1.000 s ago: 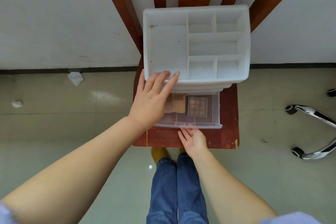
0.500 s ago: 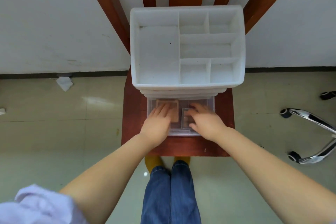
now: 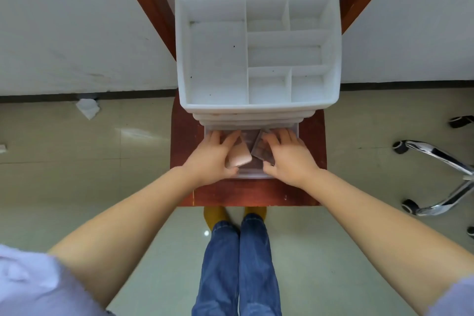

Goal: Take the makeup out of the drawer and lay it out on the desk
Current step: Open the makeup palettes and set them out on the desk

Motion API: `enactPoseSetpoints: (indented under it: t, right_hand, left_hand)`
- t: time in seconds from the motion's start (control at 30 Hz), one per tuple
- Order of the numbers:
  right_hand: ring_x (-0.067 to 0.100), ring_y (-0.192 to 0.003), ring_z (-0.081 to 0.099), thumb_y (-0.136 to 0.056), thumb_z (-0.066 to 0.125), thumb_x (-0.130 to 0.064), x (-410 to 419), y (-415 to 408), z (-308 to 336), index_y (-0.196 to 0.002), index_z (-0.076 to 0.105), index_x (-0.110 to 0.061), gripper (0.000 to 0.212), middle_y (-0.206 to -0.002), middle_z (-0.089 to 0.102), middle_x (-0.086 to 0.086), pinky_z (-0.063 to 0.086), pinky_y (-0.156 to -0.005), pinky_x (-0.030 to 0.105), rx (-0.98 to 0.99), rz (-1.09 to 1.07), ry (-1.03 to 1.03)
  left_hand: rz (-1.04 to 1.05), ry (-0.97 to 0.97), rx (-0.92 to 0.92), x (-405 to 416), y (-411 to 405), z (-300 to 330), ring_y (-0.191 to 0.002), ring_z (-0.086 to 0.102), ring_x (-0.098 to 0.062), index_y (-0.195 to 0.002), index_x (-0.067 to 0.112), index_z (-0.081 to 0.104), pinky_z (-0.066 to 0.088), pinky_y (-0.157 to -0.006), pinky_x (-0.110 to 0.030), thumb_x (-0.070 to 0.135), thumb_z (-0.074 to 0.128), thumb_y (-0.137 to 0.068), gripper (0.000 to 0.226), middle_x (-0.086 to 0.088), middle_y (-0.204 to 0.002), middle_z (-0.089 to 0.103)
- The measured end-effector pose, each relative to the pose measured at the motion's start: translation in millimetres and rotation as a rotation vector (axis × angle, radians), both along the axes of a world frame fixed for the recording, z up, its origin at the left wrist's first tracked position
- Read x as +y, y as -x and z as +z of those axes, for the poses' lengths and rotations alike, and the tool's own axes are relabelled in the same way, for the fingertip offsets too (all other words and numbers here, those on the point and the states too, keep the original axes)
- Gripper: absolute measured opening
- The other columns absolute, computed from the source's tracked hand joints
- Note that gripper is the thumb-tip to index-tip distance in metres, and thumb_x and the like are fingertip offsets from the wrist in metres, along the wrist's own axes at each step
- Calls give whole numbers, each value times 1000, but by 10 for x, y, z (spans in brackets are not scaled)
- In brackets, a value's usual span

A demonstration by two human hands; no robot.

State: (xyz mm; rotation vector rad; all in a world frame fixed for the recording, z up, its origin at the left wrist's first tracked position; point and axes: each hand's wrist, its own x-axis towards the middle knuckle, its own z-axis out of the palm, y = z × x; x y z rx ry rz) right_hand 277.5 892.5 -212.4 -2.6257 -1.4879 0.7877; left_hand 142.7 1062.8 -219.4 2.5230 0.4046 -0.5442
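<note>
Glossy wooden seat (image 3: 311, 187); clear plastic drawer (image 3: 295, 129), hands (image 3: 210, 159) (image 3: 287, 159) gripping flat compacts (image 3: 239, 155) (image 3: 261, 150)

Both arms extended; left hand (image 3: 210, 159) and right hand (image 3: 287, 156) fingers curled, gripping.

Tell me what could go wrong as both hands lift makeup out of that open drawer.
1. The left hand holds the pink compact tilted, and the grip looks like fingertips only; it could slip back into the clear drawer.
2. The right hand lifts the dark palette close beside it; the two may knock together.
3. The wooden surface in front is narrow, so items could slide off.
</note>
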Motion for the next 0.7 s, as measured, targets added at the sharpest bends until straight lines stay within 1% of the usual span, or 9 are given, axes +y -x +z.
enactPoseSetpoints:
  t: [0.07,0.13,0.2,0.23,0.33,0.43,0.53,0.63,0.7]
  right_hand:
    - [31,-111,49,-76,59,-38,-147,125,157,-132,43,-16,62,-123,51,12,45,-89,38,110,-55,-98]
    - [23,-113,48,-77,60,-41,-349,293,286,-133,40,-20,63,-126,50,6,43,-90,32,372,-122,-121]
    - [17,-119,45,-77,60,-42,-535,465,339,-135,37,-25,64,-130,47,1,40,-94,27,564,-87,-16]
    - [17,-121,43,-77,61,-42,-598,541,324,-137,36,-25,66,-131,46,0,40,-97,28,590,-37,61]
    - [25,-126,38,-81,60,-39,-629,593,186,-148,21,-21,79,-136,41,6,38,-101,32,551,-15,230]
    - [27,-129,35,-83,58,-41,-534,429,90,-151,11,-20,85,-140,36,9,37,-104,35,438,-38,250]
    - [29,-128,35,-80,58,-41,-387,202,81,-151,9,-21,88,-141,34,10,38,-103,40,351,-30,249]
    - [35,-128,35,-77,60,-37,-129,-111,62,-150,10,-26,89,-145,30,12,39,-102,45,297,-52,231]
    - [36,-124,37,-77,62,-37,38,-276,57,-147,15,-27,85,-143,32,13,41,-99,46,270,-61,211]
  left_hand:
    - [75,210,66,5,199,170,-121,38,-30,-145,36,15,38,-94,-32,55,63,-68,93,-12,-131,41]
    - [120,427,268,-64,415,276,-120,44,-21,-144,36,17,37,-90,-25,62,59,-64,94,-4,-134,44]
    - [118,574,488,-174,612,275,-121,45,-15,-146,27,18,38,-93,-23,60,61,-67,96,-2,-143,40]
    - [113,587,565,-223,688,236,-123,44,-16,-147,23,15,39,-97,-25,56,63,-70,97,-4,-146,37]
    - [157,588,631,-274,727,110,-128,41,-21,-150,20,-1,37,-102,-29,48,65,-75,104,-7,-150,30]
    - [195,582,557,-248,563,66,-125,43,-22,-149,21,-5,40,-98,-28,48,67,-74,108,-9,-148,32]
    - [226,553,515,-160,339,69,-123,45,-25,-148,29,-6,40,-102,-36,53,67,-69,110,-10,-145,35]
    - [235,441,464,-1,79,63,-121,45,-30,-148,34,-7,38,-103,-40,55,66,-67,110,-14,-140,37]
    - [246,348,406,103,-73,72,-124,41,-32,-147,36,-5,38,-103,-42,55,65,-67,108,-14,-139,36]
